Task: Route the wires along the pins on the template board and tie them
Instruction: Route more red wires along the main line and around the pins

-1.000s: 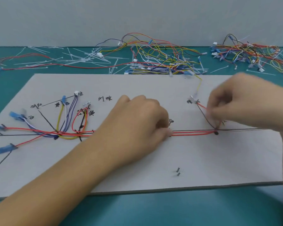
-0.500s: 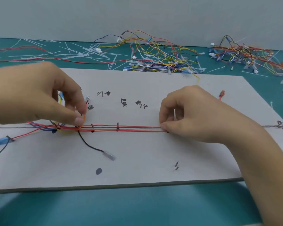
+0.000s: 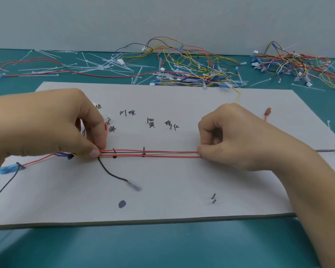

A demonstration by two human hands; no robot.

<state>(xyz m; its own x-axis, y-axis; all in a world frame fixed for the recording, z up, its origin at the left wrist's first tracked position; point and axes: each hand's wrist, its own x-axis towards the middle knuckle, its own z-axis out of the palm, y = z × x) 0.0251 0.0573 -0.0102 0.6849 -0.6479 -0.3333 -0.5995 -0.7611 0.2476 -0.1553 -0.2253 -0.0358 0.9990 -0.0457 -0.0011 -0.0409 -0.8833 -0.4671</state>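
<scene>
A grey template board [image 3: 182,190] lies on the teal table, with small pins and handwritten marks. Red wires [image 3: 162,154] run straight across its middle along a drawn line, past two pins [image 3: 143,149]. My left hand [image 3: 52,124] pinches the wires at their left end. My right hand [image 3: 236,136] pinches them at the right end, holding them taut. A black wire [image 3: 112,174] with a clear terminal curls down from the left pinch. Blue, yellow and red wires fan out under my left hand, partly hidden.
Loose white cable ties [image 3: 97,64] lie on the table behind the board. Tangled wire bundles sit at the back centre [image 3: 197,72] and back right [image 3: 290,64]. Two short pins [image 3: 213,198] stand near the board's front. A red terminal [image 3: 267,111] lies at the right.
My left hand has moved from the board's middle to its left end. My right hand has slid left along the red wires. The view has shifted left, and the wires are drawn straight.
</scene>
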